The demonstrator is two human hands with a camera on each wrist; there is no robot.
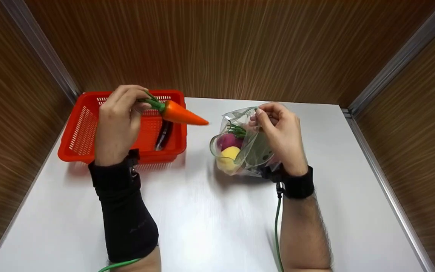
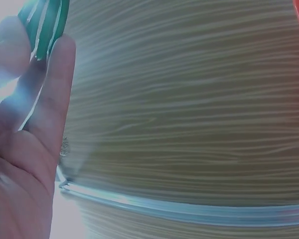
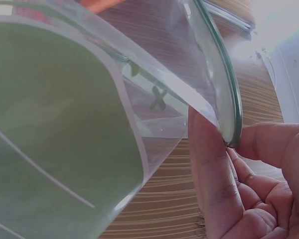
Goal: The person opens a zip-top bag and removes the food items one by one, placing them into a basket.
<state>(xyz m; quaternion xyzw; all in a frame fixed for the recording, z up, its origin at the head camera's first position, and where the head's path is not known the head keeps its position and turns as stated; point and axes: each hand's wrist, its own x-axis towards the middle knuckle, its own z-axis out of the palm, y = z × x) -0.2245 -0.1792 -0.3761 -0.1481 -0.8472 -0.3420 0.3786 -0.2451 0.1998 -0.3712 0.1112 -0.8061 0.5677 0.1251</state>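
In the head view my left hand (image 1: 117, 117) pinches the green stem of an orange carrot (image 1: 182, 113), raised over the right part of the red basket. The carrot's tip points right, toward a clear plastic bag (image 1: 248, 160). Green stem ends (image 2: 46, 30) show between thumb and fingers in the left wrist view. My right hand (image 1: 281, 128) pinches the bag's rim between thumb and index finger; the green-edged rim (image 3: 234, 107) shows up close in the right wrist view. Inside the bag are a yellow round item (image 1: 229, 154) and a purple root vegetable (image 1: 229, 141) with green stems.
The red plastic basket (image 1: 77, 156) stands at the back left of the white table (image 1: 198, 211). A dark eggplant-like item (image 1: 163, 135) lies in it. Wood-grain panels (image 1: 217, 49) enclose the table at the back and both sides. A green cable (image 1: 277, 226) runs along the right forearm.
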